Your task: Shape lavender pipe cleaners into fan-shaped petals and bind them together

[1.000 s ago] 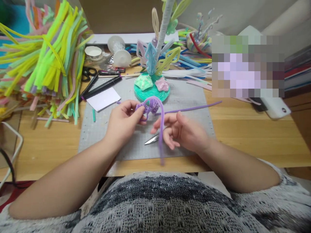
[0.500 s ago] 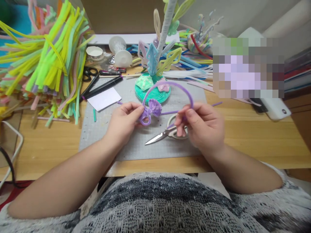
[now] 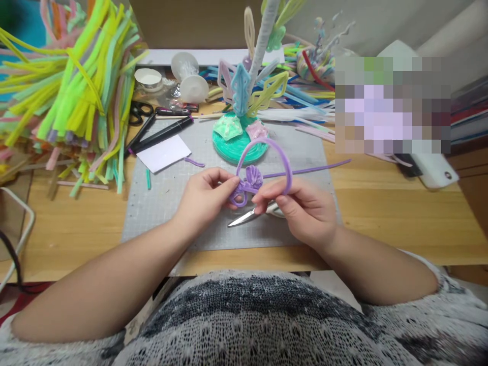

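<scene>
My left hand (image 3: pixel 211 195) pinches a small purple pipe cleaner piece (image 3: pixel 253 176), which has a fan-shaped lobe and a small loop below the fingertips. From it a purple pipe cleaner (image 3: pixel 284 152) arches up and over to my right hand (image 3: pixel 305 208), whose thumb and fingers are closed on it. Scissors (image 3: pixel 244 217) with pale handles lie on the grey cutting mat (image 3: pixel 160 218), their handles partly hidden behind my right hand. Another purple pipe cleaner (image 3: pixel 316 168) lies on the mat behind the hands. A short purple offcut (image 3: pixel 194 162) rests to their left.
Behind the hands stands a round green base (image 3: pixel 238 152) with a white-wrapped stem (image 3: pixel 263 46) and pastel shapes. A big bundle of coloured pipe cleaners (image 3: pixel 76 91) fills the left. Markers (image 3: pixel 163 134), a white card (image 3: pixel 163 154), black scissors (image 3: pixel 139 113) and a spool (image 3: pixel 192 90) lie nearby.
My right hand has moved left and slightly down, nearer my left hand, so the purple arch is narrower. My left hand has shifted a little right with the purple piece.
</scene>
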The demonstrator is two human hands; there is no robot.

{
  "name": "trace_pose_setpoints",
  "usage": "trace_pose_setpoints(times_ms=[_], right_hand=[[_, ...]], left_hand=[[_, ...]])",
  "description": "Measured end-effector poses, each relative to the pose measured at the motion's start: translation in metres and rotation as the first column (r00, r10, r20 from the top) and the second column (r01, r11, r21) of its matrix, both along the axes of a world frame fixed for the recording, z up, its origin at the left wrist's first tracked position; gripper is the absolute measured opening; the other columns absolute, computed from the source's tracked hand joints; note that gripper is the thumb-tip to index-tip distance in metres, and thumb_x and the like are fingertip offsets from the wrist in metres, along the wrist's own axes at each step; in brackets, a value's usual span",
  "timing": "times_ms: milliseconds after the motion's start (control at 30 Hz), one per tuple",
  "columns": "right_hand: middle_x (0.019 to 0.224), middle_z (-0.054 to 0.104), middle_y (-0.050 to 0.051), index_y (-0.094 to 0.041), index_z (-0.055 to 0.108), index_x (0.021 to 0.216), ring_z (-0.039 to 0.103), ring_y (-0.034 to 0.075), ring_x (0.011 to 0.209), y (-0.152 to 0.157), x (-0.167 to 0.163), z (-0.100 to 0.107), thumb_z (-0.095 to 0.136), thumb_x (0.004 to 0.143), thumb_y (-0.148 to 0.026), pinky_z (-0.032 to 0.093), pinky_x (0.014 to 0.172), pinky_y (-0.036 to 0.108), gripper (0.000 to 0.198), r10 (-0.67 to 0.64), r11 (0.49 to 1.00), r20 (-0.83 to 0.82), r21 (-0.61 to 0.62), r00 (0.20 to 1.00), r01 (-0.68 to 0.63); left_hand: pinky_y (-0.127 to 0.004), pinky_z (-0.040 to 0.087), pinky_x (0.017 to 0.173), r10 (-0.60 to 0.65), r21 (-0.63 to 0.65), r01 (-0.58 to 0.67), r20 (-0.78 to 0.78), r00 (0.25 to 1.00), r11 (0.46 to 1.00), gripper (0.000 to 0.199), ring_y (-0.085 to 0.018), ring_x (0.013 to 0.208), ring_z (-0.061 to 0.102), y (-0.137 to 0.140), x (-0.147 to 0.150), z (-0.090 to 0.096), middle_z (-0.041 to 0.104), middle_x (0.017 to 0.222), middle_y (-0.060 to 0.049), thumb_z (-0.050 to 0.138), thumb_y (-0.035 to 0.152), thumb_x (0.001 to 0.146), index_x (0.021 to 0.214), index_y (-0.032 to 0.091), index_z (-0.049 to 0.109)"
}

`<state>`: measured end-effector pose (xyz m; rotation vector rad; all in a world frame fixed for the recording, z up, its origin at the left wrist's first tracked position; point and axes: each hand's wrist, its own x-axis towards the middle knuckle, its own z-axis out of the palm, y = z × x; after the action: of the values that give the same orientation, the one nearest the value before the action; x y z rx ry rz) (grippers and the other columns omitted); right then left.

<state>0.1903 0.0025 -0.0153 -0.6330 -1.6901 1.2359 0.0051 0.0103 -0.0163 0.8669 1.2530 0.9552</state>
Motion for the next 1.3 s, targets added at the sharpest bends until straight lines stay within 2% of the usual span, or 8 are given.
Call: trace_pose_setpoints(times_ms=[233,467,600,733,933,1067,1167,1300], right_hand=[[0.089,0.07,0.006,-0.018,0.065,0.11,0.067,0.014,0.079,0.003,0.003,-0.002,0.049,0.092,-0.01,0.057,0.072,0.031,0.025,-0.015,0.968,0.108,0.251,0.994,-0.012],[0.088,0.071,0.006,-0.017,0.064,0.111,0.068,0.013,0.082,0.007,0.002,-0.001,0.049,0.091,-0.006,0.057,0.075,0.028,0.027,-0.013,0.941,0.234,0.33,0.972,-0.067],[0.098,0.07,0.008,-0.018,0.067,0.105,0.067,0.016,0.093,0.007,0.0,-0.001,0.056,0.087,-0.007,0.057,0.08,0.031,0.024,-0.177,0.889,0.236,0.455,0.955,0.053],[0.091,0.07,0.006,-0.019,0.066,0.104,0.068,0.016,0.084,0.005,0.003,0.0,0.063,0.082,-0.006,0.058,0.074,0.031,0.025,-0.29,0.859,0.175,0.481,0.941,0.175],[0.087,0.073,0.004,-0.021,0.066,0.104,0.07,0.016,0.083,0.007,0.002,0.001,0.062,0.083,-0.006,0.059,0.072,0.029,0.026,-0.27,0.808,0.21,0.58,0.94,0.102],[0.089,0.073,0.004,-0.021,0.066,0.1,0.07,0.016,0.083,0.006,0.003,0.0,0.063,0.083,-0.006,0.059,0.072,0.03,0.024,-0.306,0.823,0.236,0.552,0.922,0.132],[0.094,0.071,0.004,-0.022,0.064,0.105,0.071,0.016,0.08,-0.001,0.007,-0.005,0.06,0.084,-0.006,0.059,0.065,0.029,0.027,-0.299,0.873,0.088,0.427,0.95,0.235],[0.102,0.07,0.003,-0.023,0.061,0.11,0.072,0.015,0.078,-0.006,0.009,-0.012,0.056,0.086,-0.005,0.061,0.066,0.03,0.031,-0.245,0.917,-0.029,0.316,0.969,0.241]], left_hand=[[-0.021,0.052,0.05,-0.025,0.014,0.025,-0.007,1.0,1.0,0.022,-0.011,0.051,0.062,-0.001,0.0,-0.002,0.065,0.061,0.0,0.072,0.031,0.073,0.074,0.013,0.06],[-0.019,0.05,0.049,-0.046,0.04,0.046,0.013,0.999,0.998,0.023,-0.01,0.052,0.062,-0.002,0.0,0.0,0.066,0.061,0.0,0.073,0.033,0.072,0.073,0.013,0.061],[-0.02,0.051,0.051,-0.044,0.04,0.043,0.041,0.998,0.998,0.024,-0.01,0.053,0.063,-0.003,0.0,-0.001,0.067,0.062,0.0,0.074,0.033,0.071,0.075,0.013,0.061],[-0.021,0.053,0.053,-0.034,0.041,0.032,0.044,0.998,0.999,0.023,-0.011,0.054,0.065,-0.002,0.0,-0.001,0.067,0.062,0.001,0.073,0.032,0.072,0.076,0.014,0.06],[-0.021,0.053,0.053,-0.053,0.036,0.052,0.04,0.998,0.998,0.022,-0.011,0.055,0.066,-0.003,0.0,0.002,0.068,0.062,-0.001,0.073,0.032,0.073,0.076,0.013,0.062],[-0.019,0.051,0.051,-0.055,0.049,0.053,0.032,0.998,0.997,0.021,-0.011,0.054,0.066,-0.003,0.0,0.004,0.069,0.061,0.0,0.073,0.03,0.073,0.075,0.013,0.062],[-0.018,0.05,0.05,-0.014,0.047,0.014,0.009,1.0,0.999,0.019,-0.01,0.052,0.065,-0.003,0.0,0.004,0.067,0.059,0.002,0.073,0.028,0.073,0.074,0.014,0.06],[-0.017,0.049,0.049,-0.019,0.044,0.02,-0.013,1.0,0.999,0.018,-0.009,0.052,0.065,-0.003,0.001,0.004,0.066,0.057,0.002,0.073,0.026,0.074,0.073,0.014,0.059]])
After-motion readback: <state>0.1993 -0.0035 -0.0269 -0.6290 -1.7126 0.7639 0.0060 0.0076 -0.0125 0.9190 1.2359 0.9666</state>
